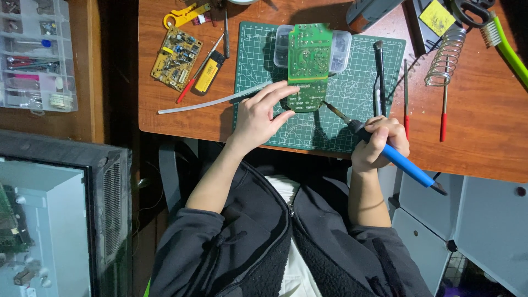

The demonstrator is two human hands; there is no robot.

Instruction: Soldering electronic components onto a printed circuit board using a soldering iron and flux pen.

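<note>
While the left hand is pinching the near end of the green circuit board on the cutting mat, the right hand is gripping a blue-handled soldering iron, tip angling far-left toward the board's near right corner; board's long axis is running near-far.

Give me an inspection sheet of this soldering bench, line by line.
Surface: brown wooden desk with a green gridded cutting mat on it.
Job's things: green printed circuit board, solder side up, leaning on a clear plastic parts box; blue-handled soldering iron, tip at the board's lower edge.
Clutter: yellow circuit board, yellow-handled tool, red-handled files, coiled metal iron stand, white plastic strip.
Grippers: left hand steadies the board; right hand grips the iron.
Cables: nothing seen clearly.
Surroundings: clear compartment organiser, opened grey appliance casing, white drawer units.
</note>
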